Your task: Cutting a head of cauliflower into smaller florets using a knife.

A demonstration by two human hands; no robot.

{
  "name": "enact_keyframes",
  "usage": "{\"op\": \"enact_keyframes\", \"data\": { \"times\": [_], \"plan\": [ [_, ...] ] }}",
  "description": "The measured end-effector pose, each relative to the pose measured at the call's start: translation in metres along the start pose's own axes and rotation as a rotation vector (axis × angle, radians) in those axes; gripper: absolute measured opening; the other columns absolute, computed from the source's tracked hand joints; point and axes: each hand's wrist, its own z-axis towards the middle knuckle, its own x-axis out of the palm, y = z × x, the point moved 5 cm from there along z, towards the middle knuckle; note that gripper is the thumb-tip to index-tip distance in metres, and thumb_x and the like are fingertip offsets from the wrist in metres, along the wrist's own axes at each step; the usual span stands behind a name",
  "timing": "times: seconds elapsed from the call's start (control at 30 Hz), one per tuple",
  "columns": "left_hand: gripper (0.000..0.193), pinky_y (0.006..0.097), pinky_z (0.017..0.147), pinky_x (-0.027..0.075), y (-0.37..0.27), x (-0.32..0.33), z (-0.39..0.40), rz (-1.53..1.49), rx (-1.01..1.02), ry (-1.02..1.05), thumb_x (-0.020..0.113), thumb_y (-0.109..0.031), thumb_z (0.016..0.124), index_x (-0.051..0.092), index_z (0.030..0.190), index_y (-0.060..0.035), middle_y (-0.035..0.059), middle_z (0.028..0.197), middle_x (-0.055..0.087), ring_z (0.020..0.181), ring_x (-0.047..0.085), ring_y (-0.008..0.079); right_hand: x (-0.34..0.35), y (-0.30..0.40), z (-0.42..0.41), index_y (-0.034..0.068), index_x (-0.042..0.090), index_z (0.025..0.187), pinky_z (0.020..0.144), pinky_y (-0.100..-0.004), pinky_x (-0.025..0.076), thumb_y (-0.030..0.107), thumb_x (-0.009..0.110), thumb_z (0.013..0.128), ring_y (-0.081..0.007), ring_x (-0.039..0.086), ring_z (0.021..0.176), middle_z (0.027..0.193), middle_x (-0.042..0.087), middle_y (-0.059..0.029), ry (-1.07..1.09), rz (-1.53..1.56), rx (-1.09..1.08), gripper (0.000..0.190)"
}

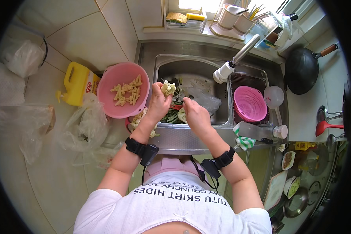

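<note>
My left hand (160, 101) grips a small cauliflower floret (168, 88) above the left sink basin (193, 65). Close to its right, my right hand (196, 112) has its thumb and forefinger pinched together; a small dark thing shows at the fingertips, too small to name. At the left stands a pink plastic bowl (102, 96) with several cauliflower pieces (127, 90) in it. More cauliflower (139, 118) lies below the bowl, partly hidden by my left forearm. In the basin under my hands are green stalks (171, 117), a cauliflower piece (182, 115) and a clear plastic bag (206, 101).
The faucet (241, 54) reaches over the sink divider. A pink colander (250, 103) sits in the right basin. A cleaver (253, 131) and a green-white cloth (245, 142) lie on the sink's front right edge. Left are a yellow jug (79, 84) and plastic bags (87, 125).
</note>
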Motion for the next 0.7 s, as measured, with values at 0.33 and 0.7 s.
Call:
{"op": "enact_keyframes", "data": {
  "times": [0.33,0.7],
  "plan": [
    [0.04,0.0377,0.077,0.041,0.004,0.027,-0.007,0.045,0.051,0.083,0.057,-0.001,0.077,0.027,0.103,-0.0017,0.0192,0.094,0.045,0.086,0.051,0.0325,0.045,-0.031,0.015,0.007,0.049,0.088,0.059,-0.0444,0.047,0.021,0.045,0.088,-0.0351,0.059,0.068,0.078,0.059,-0.0152,0.161,-0.075,0.159,0.015],
    [0.043,0.0321,0.08,0.044,0.02,-0.014,-0.006,-1.171,-0.527,0.165,0.052,0.0,0.079,0.038,0.118,-0.0109,0.0076,0.112,0.048,0.099,0.051,0.0192,0.045,-0.087,0.013,0.002,0.049,0.103,0.071,-0.0465,0.045,0.012,0.05,0.084,-0.0394,0.056,0.083,0.091,0.059,-0.0191,0.236,0.018,0.293,0.021]
  ]
}}
